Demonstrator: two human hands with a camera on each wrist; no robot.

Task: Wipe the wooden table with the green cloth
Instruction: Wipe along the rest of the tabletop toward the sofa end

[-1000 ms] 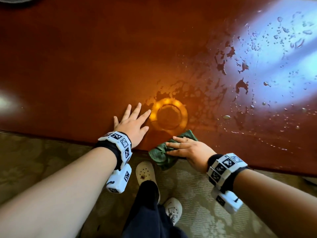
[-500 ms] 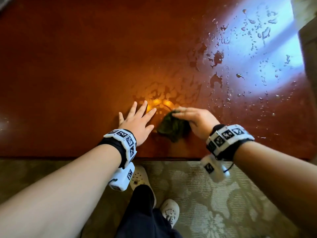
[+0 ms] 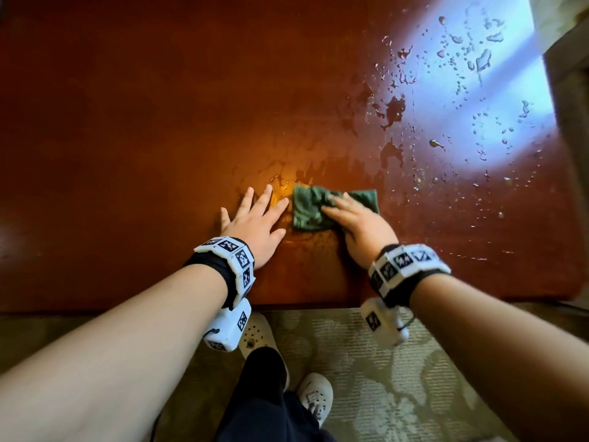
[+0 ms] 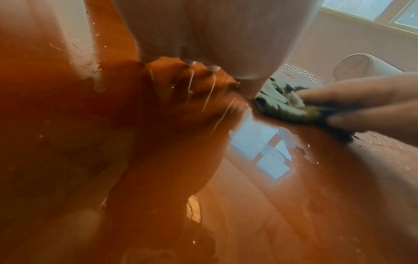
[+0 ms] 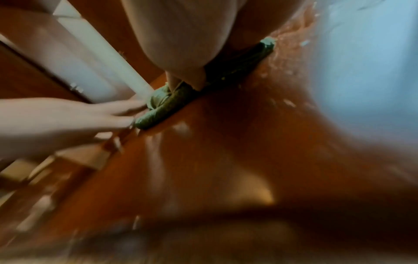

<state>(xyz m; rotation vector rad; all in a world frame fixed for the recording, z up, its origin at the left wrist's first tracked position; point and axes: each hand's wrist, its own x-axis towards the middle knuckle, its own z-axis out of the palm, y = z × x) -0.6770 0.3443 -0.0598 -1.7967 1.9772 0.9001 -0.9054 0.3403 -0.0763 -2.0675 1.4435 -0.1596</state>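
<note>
The glossy reddish wooden table (image 3: 127,138) fills the upper head view. The green cloth (image 3: 307,207) lies spread on it near the front edge, in a wet patch. My right hand (image 3: 353,218) presses flat on the cloth with straight fingers, covering its right half. Just left of the cloth my left hand (image 3: 255,218) rests flat on the wood, fingers spread, fingertips beside the cloth's edge. From the left wrist the cloth (image 4: 280,105) shows under the right hand's fingers (image 4: 361,100). From the right wrist, the cloth (image 5: 162,110) sits bunched beneath the palm.
Water drops and puddles (image 3: 395,110) spread over the table's right part, under a bright window reflection (image 3: 497,100). The table's front edge (image 3: 318,303) runs just behind my wrists. Below lie a patterned carpet (image 3: 382,378) and my white shoes (image 3: 315,397).
My right hand has slid the cloth from the table's front edge onto the wet patch and spread it out flat. The left hand has stayed flat on the wood.
</note>
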